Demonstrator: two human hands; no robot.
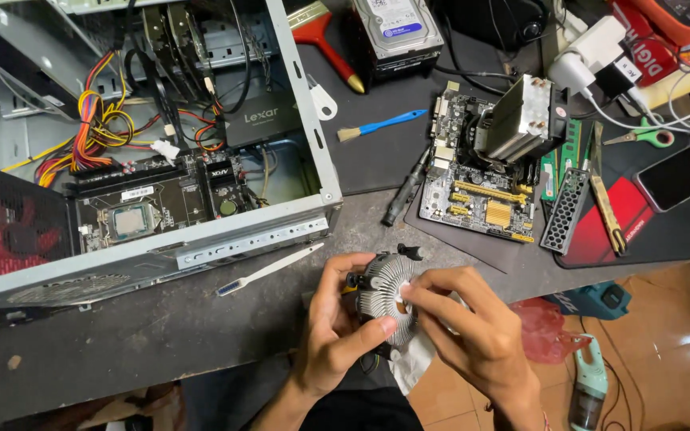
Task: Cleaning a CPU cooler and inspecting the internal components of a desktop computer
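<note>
My left hand (337,323) clamped on the round finned cooler (385,299) past the desk edge (225,359), my right hand (473,331) pinching white tissue (413,363) against its centre, open computer case (305,136) at eleven o'clock, bare desk between.

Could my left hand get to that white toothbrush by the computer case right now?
Probably not at once: the left hand is holding the round heatsink cooler, and the right hand presses a white cloth to it. The white toothbrush lies uncovered on the table, nothing between.
</note>
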